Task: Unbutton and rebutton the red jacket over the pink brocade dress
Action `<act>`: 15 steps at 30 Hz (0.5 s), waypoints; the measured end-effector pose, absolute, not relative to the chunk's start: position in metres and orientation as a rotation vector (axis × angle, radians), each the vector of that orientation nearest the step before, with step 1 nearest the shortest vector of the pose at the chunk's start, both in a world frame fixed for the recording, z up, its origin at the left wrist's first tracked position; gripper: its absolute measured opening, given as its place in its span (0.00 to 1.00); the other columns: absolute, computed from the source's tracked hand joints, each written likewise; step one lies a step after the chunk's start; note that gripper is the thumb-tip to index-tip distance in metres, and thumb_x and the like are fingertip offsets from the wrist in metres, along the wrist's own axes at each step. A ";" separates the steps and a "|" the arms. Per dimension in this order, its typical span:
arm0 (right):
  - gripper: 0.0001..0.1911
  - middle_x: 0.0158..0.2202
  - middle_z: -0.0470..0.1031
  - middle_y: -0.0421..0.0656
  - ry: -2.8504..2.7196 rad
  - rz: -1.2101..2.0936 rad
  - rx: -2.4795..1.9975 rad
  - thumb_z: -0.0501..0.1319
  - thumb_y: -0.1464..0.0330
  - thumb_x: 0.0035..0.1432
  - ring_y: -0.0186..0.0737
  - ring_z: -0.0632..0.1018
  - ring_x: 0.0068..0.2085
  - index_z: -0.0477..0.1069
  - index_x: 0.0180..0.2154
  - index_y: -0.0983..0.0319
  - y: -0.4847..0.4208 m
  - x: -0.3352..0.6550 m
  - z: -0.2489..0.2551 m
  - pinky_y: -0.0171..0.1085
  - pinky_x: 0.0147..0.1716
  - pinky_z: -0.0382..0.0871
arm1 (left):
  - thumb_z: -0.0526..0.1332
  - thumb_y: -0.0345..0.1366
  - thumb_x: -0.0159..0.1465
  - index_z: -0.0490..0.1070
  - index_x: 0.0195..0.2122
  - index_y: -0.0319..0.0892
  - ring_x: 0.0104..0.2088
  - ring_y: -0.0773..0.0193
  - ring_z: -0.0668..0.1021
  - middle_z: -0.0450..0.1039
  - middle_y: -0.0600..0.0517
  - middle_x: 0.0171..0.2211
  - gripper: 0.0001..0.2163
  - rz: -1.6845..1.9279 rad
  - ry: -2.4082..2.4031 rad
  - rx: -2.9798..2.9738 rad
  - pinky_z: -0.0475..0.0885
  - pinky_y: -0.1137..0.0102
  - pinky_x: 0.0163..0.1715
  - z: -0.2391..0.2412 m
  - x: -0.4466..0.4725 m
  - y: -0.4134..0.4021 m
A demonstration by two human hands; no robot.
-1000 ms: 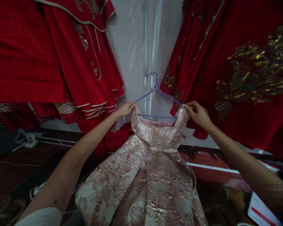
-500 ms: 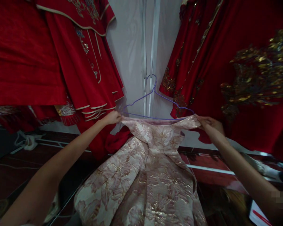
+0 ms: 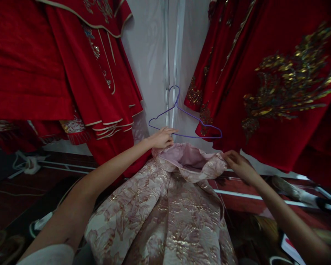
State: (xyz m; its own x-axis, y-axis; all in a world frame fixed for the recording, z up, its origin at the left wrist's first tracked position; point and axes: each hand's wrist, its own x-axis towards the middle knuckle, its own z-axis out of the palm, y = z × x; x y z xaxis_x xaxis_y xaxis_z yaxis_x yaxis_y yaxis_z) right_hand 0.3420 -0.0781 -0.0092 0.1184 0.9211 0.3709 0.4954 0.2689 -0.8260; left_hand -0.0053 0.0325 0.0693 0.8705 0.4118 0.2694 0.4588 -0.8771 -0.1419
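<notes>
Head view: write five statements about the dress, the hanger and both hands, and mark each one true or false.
1. The hanger is thin purple wire. True.
2. The dress hangs by its shoulders on the hanger. False: the hanger stands above the open neckline, and no part of the dress lies over it.
3. The right hand has its grip on the edge of the dress at the neckline. True.
4. The garments hanging on both sides are blue. False: they are red garments with gold embroidery.
5. The left hand lies low on the skirt. False: it is up at the hanger's lower bar, just above the neckline.
</notes>
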 end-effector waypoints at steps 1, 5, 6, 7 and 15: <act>0.15 0.24 0.73 0.40 -1.560 0.479 -1.409 0.61 0.52 0.50 0.39 0.74 0.24 0.68 0.29 0.57 -0.079 0.347 -0.014 0.36 0.21 0.70 | 0.57 0.38 0.60 0.76 0.33 0.41 0.61 0.54 0.59 0.53 0.46 0.63 0.10 -0.321 -0.677 -2.848 0.51 0.53 0.59 0.061 -0.003 0.032; 0.14 0.30 0.75 0.42 -1.636 0.429 -1.311 0.58 0.54 0.54 0.41 0.76 0.32 0.67 0.32 0.57 -0.085 0.338 -0.009 0.38 0.29 0.72 | 0.59 0.39 0.59 0.77 0.32 0.43 0.62 0.50 0.56 0.48 0.47 0.64 0.09 -0.406 -0.708 -2.818 0.45 0.47 0.59 0.037 -0.001 0.023; 0.14 0.32 0.75 0.43 -1.615 0.417 -1.259 0.58 0.54 0.54 0.41 0.76 0.33 0.67 0.33 0.57 -0.086 0.330 -0.002 0.37 0.31 0.72 | 0.59 0.39 0.59 0.77 0.32 0.44 0.61 0.49 0.56 0.50 0.47 0.64 0.09 -0.440 -0.717 -2.808 0.45 0.46 0.59 0.035 -0.002 0.020; 0.14 0.32 0.75 0.43 -1.583 0.398 -1.220 0.58 0.54 0.54 0.40 0.76 0.34 0.67 0.33 0.58 -0.085 0.321 0.005 0.37 0.31 0.72 | 0.59 0.39 0.59 0.77 0.33 0.44 0.61 0.49 0.57 0.52 0.46 0.63 0.09 -0.469 -0.721 -2.803 0.46 0.46 0.59 0.035 -0.004 0.018; 0.14 0.31 0.73 0.45 -1.133 -0.042 -1.273 0.57 0.56 0.55 0.41 0.74 0.32 0.67 0.35 0.60 -0.048 0.305 0.027 0.39 0.32 0.69 | 0.56 0.43 0.62 0.76 0.35 0.44 0.56 0.52 0.62 0.58 0.46 0.59 0.12 -0.585 -0.717 -2.772 0.56 0.53 0.54 0.043 -0.015 -0.003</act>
